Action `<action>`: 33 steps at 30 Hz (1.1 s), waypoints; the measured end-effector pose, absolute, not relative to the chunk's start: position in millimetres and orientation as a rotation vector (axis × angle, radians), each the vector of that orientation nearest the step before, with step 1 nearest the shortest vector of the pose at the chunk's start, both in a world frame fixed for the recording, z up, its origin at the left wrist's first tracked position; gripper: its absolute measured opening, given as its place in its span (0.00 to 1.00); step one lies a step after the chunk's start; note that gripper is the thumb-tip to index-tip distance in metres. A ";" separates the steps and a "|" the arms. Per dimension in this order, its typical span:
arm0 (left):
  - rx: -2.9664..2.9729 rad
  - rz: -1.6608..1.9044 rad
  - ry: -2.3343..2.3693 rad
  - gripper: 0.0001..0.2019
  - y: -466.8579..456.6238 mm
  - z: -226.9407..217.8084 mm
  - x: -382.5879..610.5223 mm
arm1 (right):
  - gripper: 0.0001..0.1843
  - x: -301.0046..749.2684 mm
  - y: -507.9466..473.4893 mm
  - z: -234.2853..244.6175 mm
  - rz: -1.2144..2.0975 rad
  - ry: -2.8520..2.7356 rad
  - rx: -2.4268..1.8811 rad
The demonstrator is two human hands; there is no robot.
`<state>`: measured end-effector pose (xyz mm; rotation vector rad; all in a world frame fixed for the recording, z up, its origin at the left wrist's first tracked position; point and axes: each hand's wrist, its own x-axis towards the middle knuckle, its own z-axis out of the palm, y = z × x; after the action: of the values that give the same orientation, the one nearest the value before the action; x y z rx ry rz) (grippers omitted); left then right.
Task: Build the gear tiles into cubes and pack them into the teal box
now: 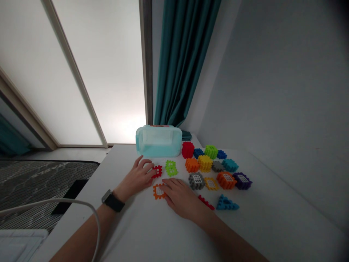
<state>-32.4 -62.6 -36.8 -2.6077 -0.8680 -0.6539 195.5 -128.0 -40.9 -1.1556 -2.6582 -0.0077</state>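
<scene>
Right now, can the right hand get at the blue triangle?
Probably yes: the right hand sits close to the blue triangle, with only the flat red strip lying between them, so the way looks mostly free.

Right hand [180,198] on plastic-looking orange tile [157,193]

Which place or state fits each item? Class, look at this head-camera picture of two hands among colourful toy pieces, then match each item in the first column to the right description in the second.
Column 1
1. left hand
2. right hand
3. black wristwatch
4. blue triangular piece

Column 2
A. strapped around the left wrist
B. lying just right of a thin red strip
C. fingers beside a small red lattice piece
D. fingers on an orange lattice piece

Right pairs: 1-C, 2-D, 3-A, 4-B
</scene>
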 end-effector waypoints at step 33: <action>-3.170 -1.693 -1.309 0.09 -86.0 -32.8 -4.1 | 0.08 198.4 -120.8 -27.2 0.221 -1.795 -1.096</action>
<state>-4.1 -86.0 -32.8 -3.1702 -1.3089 -1.6933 198.4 -120.8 -27.2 -1.0959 -1.7946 0.2210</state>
